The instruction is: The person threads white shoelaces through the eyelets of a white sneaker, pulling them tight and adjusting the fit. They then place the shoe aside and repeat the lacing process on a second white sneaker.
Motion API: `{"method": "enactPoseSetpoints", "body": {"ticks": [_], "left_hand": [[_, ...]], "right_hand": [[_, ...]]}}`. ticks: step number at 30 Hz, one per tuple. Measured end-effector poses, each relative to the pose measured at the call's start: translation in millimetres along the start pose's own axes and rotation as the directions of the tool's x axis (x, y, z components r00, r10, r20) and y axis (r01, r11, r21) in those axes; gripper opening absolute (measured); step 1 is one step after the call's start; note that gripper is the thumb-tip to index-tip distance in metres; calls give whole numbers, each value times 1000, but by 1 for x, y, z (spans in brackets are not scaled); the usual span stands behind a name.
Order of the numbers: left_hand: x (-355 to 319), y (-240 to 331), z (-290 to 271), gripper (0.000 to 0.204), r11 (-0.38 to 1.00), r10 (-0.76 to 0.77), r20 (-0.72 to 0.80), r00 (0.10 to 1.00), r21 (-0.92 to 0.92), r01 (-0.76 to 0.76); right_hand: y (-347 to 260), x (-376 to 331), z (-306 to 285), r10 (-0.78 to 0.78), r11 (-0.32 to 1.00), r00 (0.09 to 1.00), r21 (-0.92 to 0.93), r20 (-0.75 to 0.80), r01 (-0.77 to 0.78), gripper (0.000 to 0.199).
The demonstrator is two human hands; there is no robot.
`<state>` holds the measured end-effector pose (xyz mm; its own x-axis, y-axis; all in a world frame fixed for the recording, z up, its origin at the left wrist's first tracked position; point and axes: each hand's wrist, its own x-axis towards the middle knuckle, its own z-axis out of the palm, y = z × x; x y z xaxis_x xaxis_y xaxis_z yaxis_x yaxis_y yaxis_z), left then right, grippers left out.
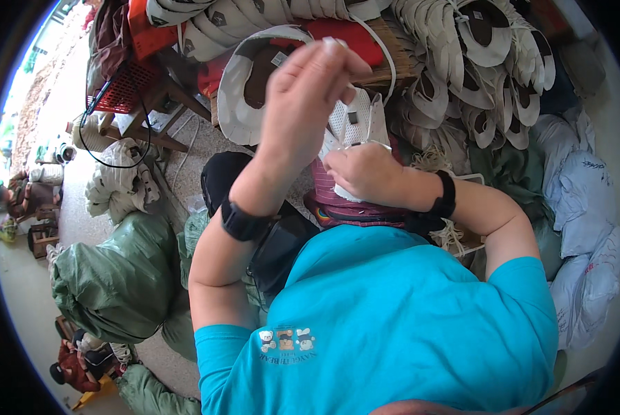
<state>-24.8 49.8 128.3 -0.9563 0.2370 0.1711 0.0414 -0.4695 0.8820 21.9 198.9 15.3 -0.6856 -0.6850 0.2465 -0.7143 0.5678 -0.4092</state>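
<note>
My left hand (pixel 311 86) is raised in front of me, its fingers curled and thumb tip pressed in. Whatever it pinches, if anything, is too small to make out. Lower and to the right, my right hand (pixel 367 171) is closed on a white shoe upper (pixel 351 123) with a mesh surface and a small dark tab. The upper rests over my lap on striped maroon cloth (pixel 331 190). My right fingers partly hide it. Just behind my left hand, another white shoe upper (pixel 235 104) with a brown lining lies at the edge of a wooden bench.
Stacked white uppers (pixel 248 21) line the far side, and bunches of strung uppers (pixel 476 76) hang at far right. A red basket (pixel 120 90) stands on a stool at left. Green sacks (pixel 120 277) lie at left, white sacks (pixel 583 200) at right. A seated person (pixel 78 366) is lower left.
</note>
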Motion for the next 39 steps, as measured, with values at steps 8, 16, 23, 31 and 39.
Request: {"method": "enactPoseSetpoints", "body": {"ticks": [8, 16, 23, 31, 39], "left_hand": [[5, 52, -21, 33, 957, 187, 279, 942, -269, -110], [-5, 48, -22, 34, 985, 140, 154, 978, -122, -122], [-9, 42, -31, 35, 975, 204, 51, 978, -100, -198], [-16, 51, -63, 30, 948, 225, 7, 974, -235, -217], [-24, 52, -78, 28, 937, 255, 63, 965, -264, -230]], "right_hand": [[4, -24, 9, -163, 977, 980, 122, -110, 177, 16], [0, -8, -29, 274, 924, 940, 327, -204, -198, 38], [10, 16, -49, 296, 542, 954, 813, 52, -212, 41], [23, 48, -79, 377, 406, 920, 875, 103, -265, 22], [46, 60, -49, 221, 171, 950, 951, 219, -259, 34]]}}
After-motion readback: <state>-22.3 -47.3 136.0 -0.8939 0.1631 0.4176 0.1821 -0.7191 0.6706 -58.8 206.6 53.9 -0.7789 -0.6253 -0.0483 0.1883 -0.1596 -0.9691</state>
